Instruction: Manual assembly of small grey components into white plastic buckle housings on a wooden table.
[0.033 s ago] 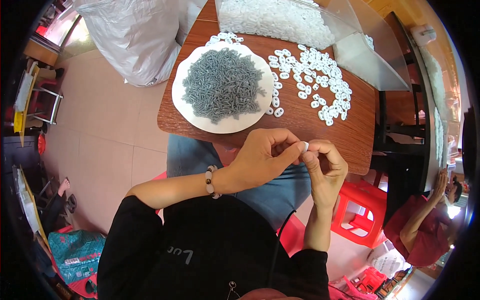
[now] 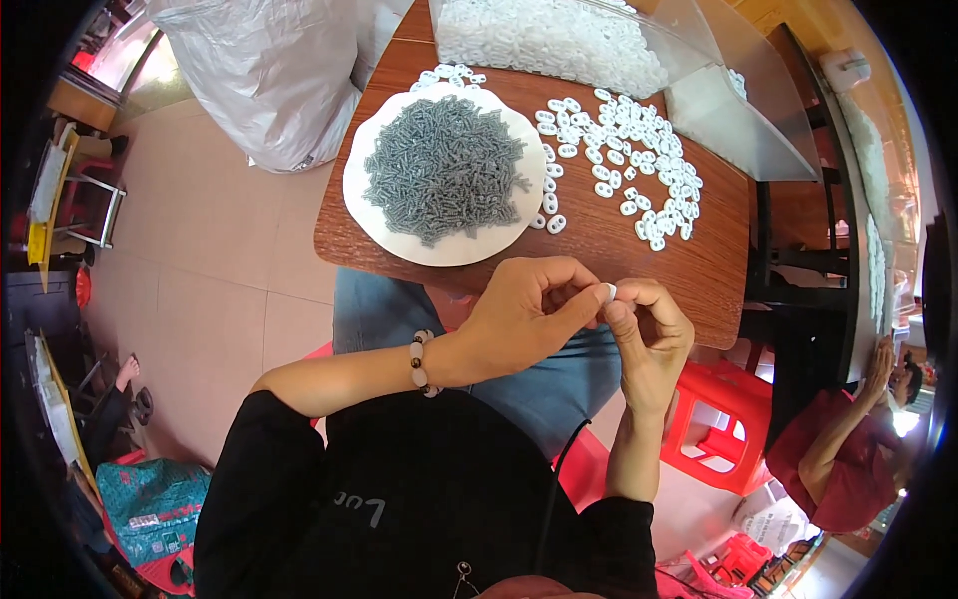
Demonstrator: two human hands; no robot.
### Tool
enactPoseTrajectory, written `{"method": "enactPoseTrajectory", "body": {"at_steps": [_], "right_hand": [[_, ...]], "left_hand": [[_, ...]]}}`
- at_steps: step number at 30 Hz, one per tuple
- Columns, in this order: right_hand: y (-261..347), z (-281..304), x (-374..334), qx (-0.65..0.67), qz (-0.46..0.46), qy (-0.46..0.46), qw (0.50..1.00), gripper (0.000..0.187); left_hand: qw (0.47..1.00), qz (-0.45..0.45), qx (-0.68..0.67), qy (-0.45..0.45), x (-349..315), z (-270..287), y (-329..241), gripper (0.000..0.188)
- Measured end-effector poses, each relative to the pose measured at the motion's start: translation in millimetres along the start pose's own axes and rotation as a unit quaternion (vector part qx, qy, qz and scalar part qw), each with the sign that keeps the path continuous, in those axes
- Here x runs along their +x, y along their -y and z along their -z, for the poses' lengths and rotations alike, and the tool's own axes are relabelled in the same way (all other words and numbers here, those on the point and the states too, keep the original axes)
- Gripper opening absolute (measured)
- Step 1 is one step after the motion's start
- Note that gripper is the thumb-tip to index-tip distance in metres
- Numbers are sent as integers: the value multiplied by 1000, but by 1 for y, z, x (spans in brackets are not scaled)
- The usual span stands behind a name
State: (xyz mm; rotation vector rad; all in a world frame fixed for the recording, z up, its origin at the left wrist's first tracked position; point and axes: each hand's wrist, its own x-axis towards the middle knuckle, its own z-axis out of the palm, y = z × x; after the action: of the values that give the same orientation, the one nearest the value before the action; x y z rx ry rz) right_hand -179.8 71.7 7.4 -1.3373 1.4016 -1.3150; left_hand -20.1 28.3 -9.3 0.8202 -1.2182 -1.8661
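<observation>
Just past the table's near edge, my two hands meet over my lap. My left hand (image 2: pixel 507 317), with a beaded bracelet on its wrist, is closed, thumb and forefinger pinching a small white plastic piece (image 2: pixel 608 293). Against the right side of that piece, the thumb and forefinger of my right hand (image 2: pixel 654 344) press together; whatever lies between them is hidden. A scalloped white plate (image 2: pixel 449 254) heaped with small grey tube-like pieces (image 2: pixel 444 165) is beyond my left hand. Loose white oval pieces with two holes (image 2: pixel 654 150) are scattered to its right.
A clear bin of white pieces (image 2: pixel 549 45) stands at the table's back, with a translucent panel (image 2: pixel 738 125) on its right. A large white sack (image 2: pixel 264 80) is on the floor at left. A red stool (image 2: pixel 723 424) and a person in dark red (image 2: pixel 838 459) are at right.
</observation>
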Motion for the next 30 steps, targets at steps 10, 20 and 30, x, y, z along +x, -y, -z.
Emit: {"method": "enactPoseTrajectory", "body": {"at_steps": [10,20,30], "right_hand": [[-5,9,0,66,-35,-43,996,5],[-4,10,-4,58,-50,2,997,7],[-4,11,-3,81,-71,12,994,6]], "left_hand": [[853,-237,451,-113,8,48,-45,12],[704,-160,691,-41,28,110,-62,16],[805,-113,575,-96,35,114,-62,14]]}}
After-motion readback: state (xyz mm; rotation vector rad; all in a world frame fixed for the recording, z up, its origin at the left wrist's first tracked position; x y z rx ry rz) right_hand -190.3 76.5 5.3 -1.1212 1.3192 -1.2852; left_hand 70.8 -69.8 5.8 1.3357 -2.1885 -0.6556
